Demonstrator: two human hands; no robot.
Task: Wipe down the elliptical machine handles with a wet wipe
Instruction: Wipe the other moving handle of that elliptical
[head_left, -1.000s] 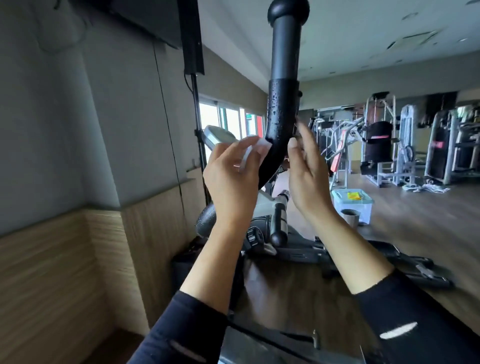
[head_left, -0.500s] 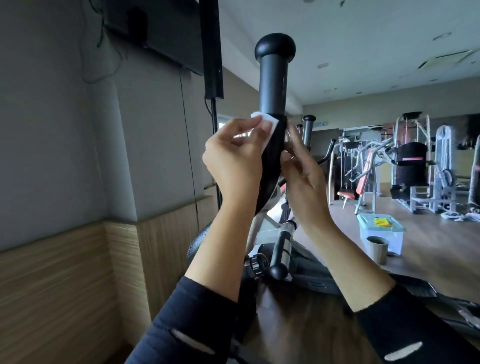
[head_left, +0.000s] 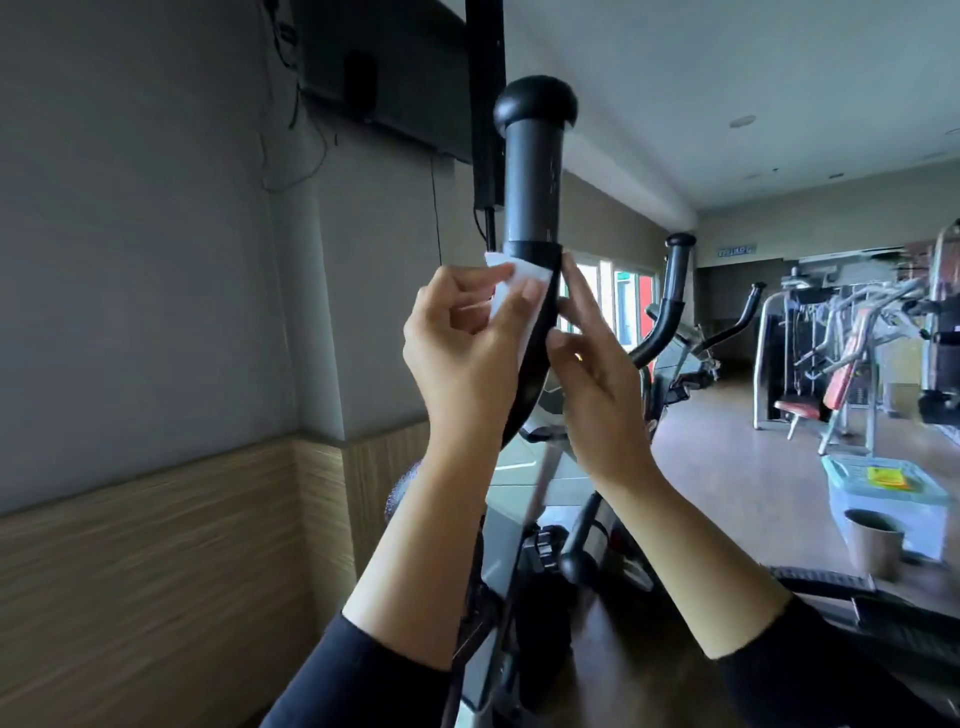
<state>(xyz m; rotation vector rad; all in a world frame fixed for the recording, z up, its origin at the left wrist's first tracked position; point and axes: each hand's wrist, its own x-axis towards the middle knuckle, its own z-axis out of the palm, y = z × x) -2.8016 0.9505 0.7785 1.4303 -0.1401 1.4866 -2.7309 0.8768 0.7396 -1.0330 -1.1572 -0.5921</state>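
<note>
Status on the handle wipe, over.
Left hand pinches wipe against handle. Right hand open, fingers straight against handle's other side. Nothing blocking.

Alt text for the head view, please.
The left hand pinches a white wet wipe against the upright black elliptical handle, while the right hand rests straight fingers on its other side. Weight machines stand behind; a plastic box and cup sit lower right.
</note>
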